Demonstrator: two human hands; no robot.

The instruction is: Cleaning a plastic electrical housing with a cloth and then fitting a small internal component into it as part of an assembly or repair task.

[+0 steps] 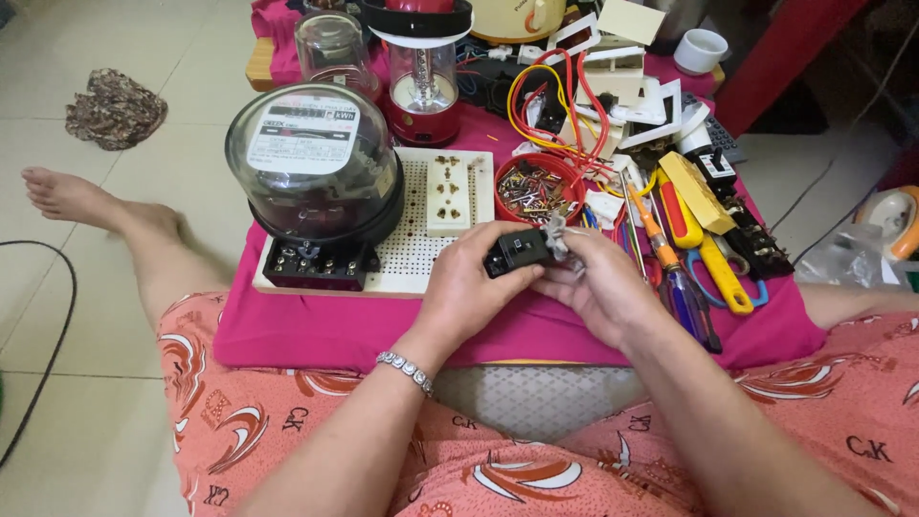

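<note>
Both hands meet over the near edge of the bench [316, 330], a low surface draped in a magenta cloth. The left hand [469, 287] grips a small black electrical component [517, 252], boxy and dark with a pale patch on its upper face; the thumb lies along its near side and the fingers [479, 241] curl closed around its far side. The right hand [603, 282] closes on the same part from the other end, its fingers pinched at a grey metal piece [556, 235] that sticks out of the component's right side. The component is held just above the cloth, near the middle of the near edge.

Just beyond the left hand lies a white perforated board [421, 244] carrying a cream wall socket [448, 193] and, at its left end, a glass-domed electricity meter [314, 168] on a black terminal base. A red bowl of screws [534, 187] stands just beyond the hands. Toward the right edge lie an orange-handled screwdriver [653, 228], yellow-handled pliers [720, 273] and a tangle of red and yellow wires [565, 96]. At the far edge stands a red lantern [421, 72]. A silver bracelet [406, 370] circles the left wrist.
</note>
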